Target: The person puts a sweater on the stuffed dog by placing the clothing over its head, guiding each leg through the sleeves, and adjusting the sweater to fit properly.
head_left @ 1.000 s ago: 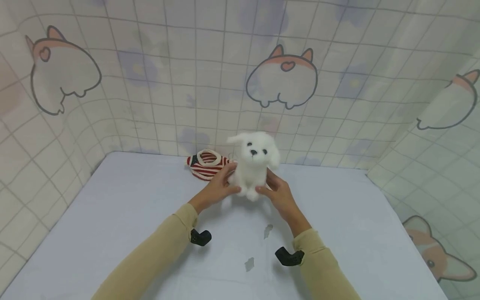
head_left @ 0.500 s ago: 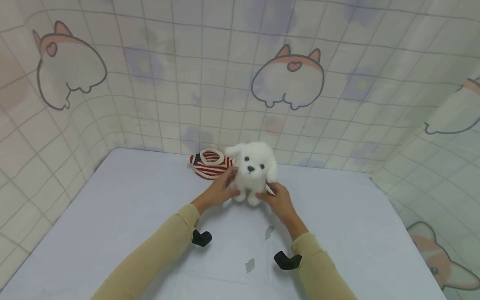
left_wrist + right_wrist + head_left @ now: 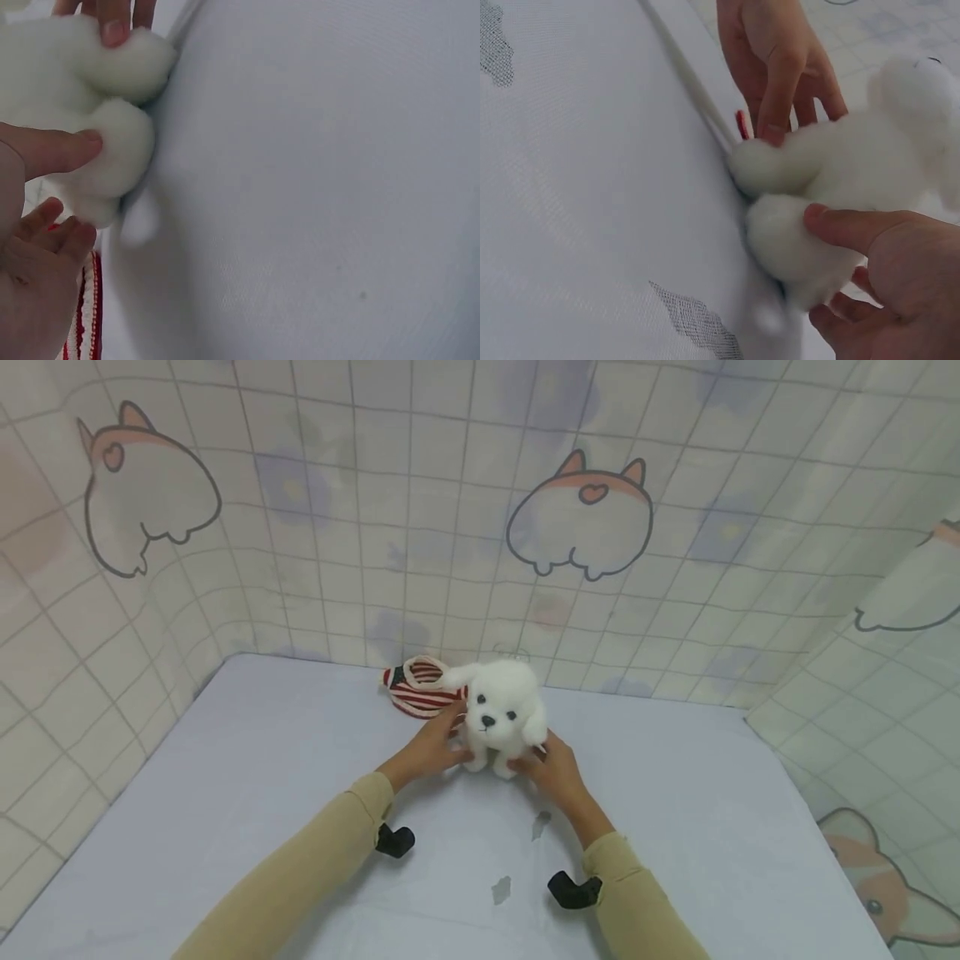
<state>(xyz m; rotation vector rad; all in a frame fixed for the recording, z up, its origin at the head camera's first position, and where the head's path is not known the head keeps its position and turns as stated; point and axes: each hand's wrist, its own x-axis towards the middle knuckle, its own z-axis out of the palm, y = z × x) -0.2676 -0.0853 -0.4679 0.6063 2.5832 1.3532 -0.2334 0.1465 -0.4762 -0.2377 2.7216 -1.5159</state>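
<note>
A white plush dog (image 3: pixel 501 702) with dark eyes and a dark nose faces me near the back of the table, its head tipped forward. My left hand (image 3: pixel 429 747) holds its side, the thumb on one front leg and the fingers behind. On the other side my right hand (image 3: pixel 557 774) grips it in the same way. Both thumbs press on the paws (image 3: pixel 780 229) in the right wrist view, and the paws are at the tabletop. A red-and-white striped knitted garment (image 3: pixel 423 700) lies behind my left hand, partly covered by the dog.
The table (image 3: pixel 262 752) has a white cover with two grey patches (image 3: pixel 501 890) near the front. A curtain (image 3: pixel 420 510) with a grid and corgi drawings hangs along the back and sides. Black devices (image 3: pixel 573 891) stick out from both sleeves.
The plush dog has come down towards the table and slightly left, and its head has tipped further forward. Both hands have kept their hold on it. The view has shifted slightly.
</note>
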